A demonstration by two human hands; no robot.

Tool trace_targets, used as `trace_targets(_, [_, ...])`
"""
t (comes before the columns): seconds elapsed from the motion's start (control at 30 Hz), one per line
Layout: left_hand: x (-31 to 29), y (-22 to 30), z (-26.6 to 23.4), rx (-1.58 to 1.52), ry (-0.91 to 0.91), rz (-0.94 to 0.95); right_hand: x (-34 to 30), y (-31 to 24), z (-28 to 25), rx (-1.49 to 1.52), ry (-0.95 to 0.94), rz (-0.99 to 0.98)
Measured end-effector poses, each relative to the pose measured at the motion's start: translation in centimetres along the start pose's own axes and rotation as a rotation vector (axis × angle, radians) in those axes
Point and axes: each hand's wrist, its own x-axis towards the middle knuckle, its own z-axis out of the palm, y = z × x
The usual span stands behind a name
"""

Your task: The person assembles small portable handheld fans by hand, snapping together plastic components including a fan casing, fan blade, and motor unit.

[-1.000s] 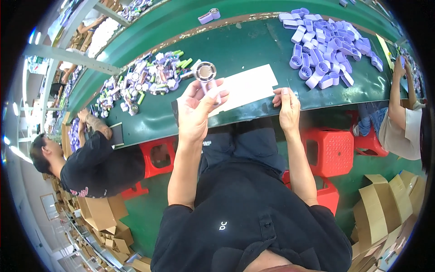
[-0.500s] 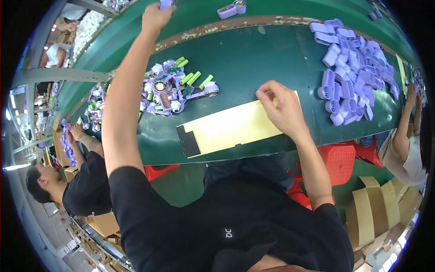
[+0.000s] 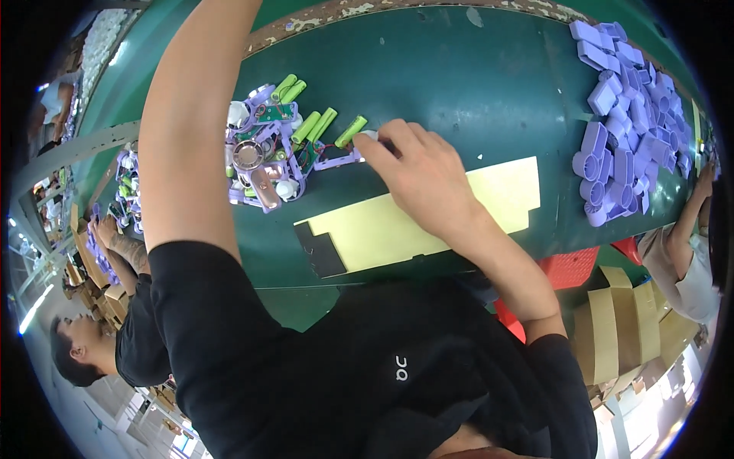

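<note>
My left arm (image 3: 195,122) stretches up past the top edge, and its hand is out of the picture. My right hand (image 3: 420,172) has its thumb and bent index finger at the round end of a purple housing part (image 3: 340,161), closed on it as far as shows; the fingers partly hide that end. This part lies at the right side of a heap of purple assemblies (image 3: 264,157) with wires, circuit boards, round metal motors and white pieces. Green cylindrical battery cells (image 3: 324,125) lie among them. Under my right wrist is a pale yellow sheet (image 3: 367,233) with a black corner patch.
Empty purple shells (image 3: 631,130) are piled at the right of the green table (image 3: 489,92). A worn ledge (image 3: 367,17) runs along the far edge. Co-workers (image 3: 130,321) sit at both sides. Cardboard boxes (image 3: 619,321) and a red stool (image 3: 569,268) are at the lower right.
My left hand, which held a purple piece at the far ledge, has gone out beyond the top edge. My right hand has moved left from the sheet to the assemblies. The view has shifted.
</note>
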Motion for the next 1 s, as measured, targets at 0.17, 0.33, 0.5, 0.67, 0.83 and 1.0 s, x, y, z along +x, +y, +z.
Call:
trace_targets(0.17, [-6.1, 3.5, -3.9, -0.127, 0.163, 0.346, -3.6, 0.9, -5.7, 0.135, 0.141, 0.214])
trace_targets(0.33, [-16.0, 14.8, -9.1, -0.342, 0.042, 0.642, -8.4, 5.5, -6.5, -0.188, 0.113, 0.322])
trace_targets(0.5, [-22.5, 23.5, -9.4, -0.370, -0.374, 0.834, -9.8, 3.4, -4.8, -0.070, 0.312, 0.272])
trace_targets(0.67, [-29.4, 31.6, -7.3, -0.224, -0.499, 0.642, -10.2, 5.6, -0.9, -0.084, 0.533, 0.233])
trace_targets(0.83, [-33.1, 33.3, -6.8, -0.132, -0.585, 0.482, -10.6, 6.6, -0.8, -0.011, 0.606, 0.138])
trace_targets(1.0, [-33.2, 28.4, -8.5, -0.386, -0.470, 0.320, -9.8, 5.8, -1.0, 0.106, 0.618, 0.268])
